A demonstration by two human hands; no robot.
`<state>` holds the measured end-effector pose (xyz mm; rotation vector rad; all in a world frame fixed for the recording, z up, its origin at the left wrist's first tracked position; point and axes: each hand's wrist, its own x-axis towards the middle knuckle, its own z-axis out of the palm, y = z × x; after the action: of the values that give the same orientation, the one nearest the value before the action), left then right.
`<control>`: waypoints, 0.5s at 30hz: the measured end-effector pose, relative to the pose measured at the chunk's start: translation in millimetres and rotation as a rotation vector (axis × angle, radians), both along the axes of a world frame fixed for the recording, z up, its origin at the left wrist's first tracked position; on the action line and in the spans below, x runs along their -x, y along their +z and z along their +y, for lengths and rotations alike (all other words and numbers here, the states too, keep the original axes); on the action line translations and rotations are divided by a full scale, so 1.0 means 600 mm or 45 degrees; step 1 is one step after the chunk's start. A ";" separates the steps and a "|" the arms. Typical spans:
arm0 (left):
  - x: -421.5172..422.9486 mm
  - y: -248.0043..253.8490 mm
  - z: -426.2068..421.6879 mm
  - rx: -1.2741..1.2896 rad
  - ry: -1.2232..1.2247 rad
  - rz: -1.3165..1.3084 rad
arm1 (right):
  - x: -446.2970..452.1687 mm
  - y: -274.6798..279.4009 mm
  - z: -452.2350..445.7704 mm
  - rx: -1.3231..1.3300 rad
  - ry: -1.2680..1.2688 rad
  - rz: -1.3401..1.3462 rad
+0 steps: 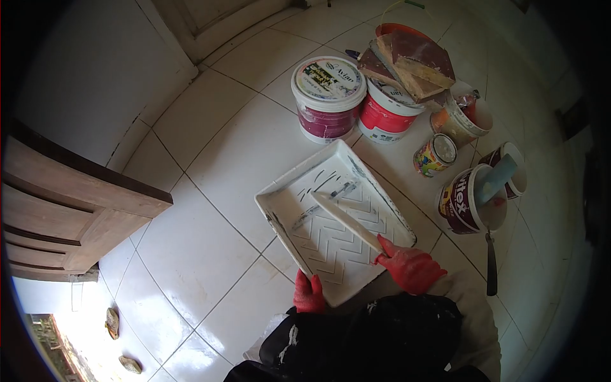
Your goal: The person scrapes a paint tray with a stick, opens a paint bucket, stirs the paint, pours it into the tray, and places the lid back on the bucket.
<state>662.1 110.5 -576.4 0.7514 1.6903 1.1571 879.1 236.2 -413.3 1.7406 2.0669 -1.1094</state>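
Note:
A white paint tray (299, 248) with zigzag ridges and dark smears is tilted a little in front of me. My left hand (309, 293), in a red glove, grips the tray's near left edge. In my right hand (410, 266), also in a red glove, is the end of a long pale stick (347, 219). The stick lies across the inside of the tray, its far end near the dark smears. My fingers are wrapped round both things.
Beyond the tray stand a purple-and-white bucket (326, 114) and a red-and-white bucket (386, 118) with wooden blocks (420, 60) on top. A small can (435, 155) and a Vitex bucket (459, 202) stand right. A wooden door (95, 207) is left; two sandals lie lower left.

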 end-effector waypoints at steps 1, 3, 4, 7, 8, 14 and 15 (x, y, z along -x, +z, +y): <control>0.001 -0.004 0.000 0.011 -0.001 0.057 | -0.007 -0.012 0.004 -0.151 -0.033 0.115; 0.002 -0.002 0.000 0.033 -0.007 0.172 | 0.005 -0.020 0.017 -0.183 -0.090 0.073; 0.006 0.004 -0.001 0.020 -0.003 0.182 | 0.014 -0.019 0.026 -0.218 -0.148 0.026; 0.032 0.036 0.007 0.206 -0.094 0.249 | 0.035 -0.035 0.013 -0.071 -0.093 0.013; 0.051 0.039 0.007 0.276 -0.142 0.472 | 0.035 -0.043 0.013 0.050 -0.083 0.050; 0.147 0.204 0.182 -0.018 -0.186 0.946 | -0.020 -0.003 0.035 -0.010 0.183 -0.005; 0.152 0.236 0.227 -0.025 -0.278 0.950 | -0.034 -0.027 0.032 -0.147 0.202 0.051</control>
<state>571.1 246.9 -435.0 1.4660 2.1164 0.7769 899.5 255.4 -429.7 1.5823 2.2899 -1.0052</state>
